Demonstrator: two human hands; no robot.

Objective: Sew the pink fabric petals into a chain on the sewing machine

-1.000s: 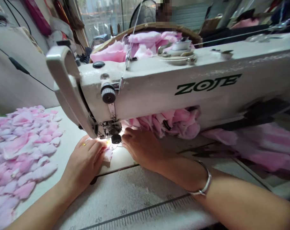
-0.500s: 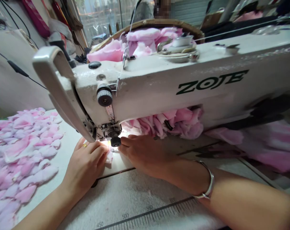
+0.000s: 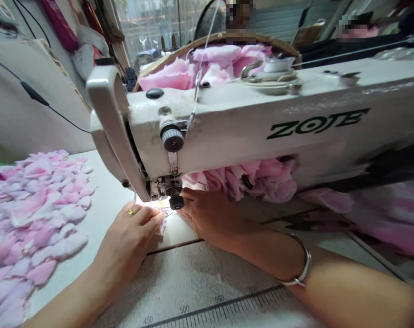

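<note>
Under the needle area of a white sewing machine [image 3: 227,132], a small piece of pink fabric [image 3: 161,226] lies on the lit machine bed. My left hand [image 3: 130,234], with a ring on it, is closed on this piece at the left of the presser foot, thumb and fingers pinched together. My right hand [image 3: 212,216] rests just right of the foot, fingers curled and pressed together. Its fingertips are partly hidden behind a black knob [image 3: 176,202], so what they hold cannot be made out. Gathered pink fabric [image 3: 258,177] bunches behind the right hand, beneath the machine arm.
Many pink and white fabric petals [image 3: 49,218] cover the table's left side. A basket [image 3: 285,43] of pink fabric stands behind the machine. More pink cloth [image 3: 391,214] lies at right, near dark scissors [image 3: 316,222]. A printed ruler [image 3: 223,310] runs along the front.
The camera view has shifted, so the machine and both hands appear farther right. Both hands keep their places beside the presser foot, with the left still pinching the small fabric piece.
</note>
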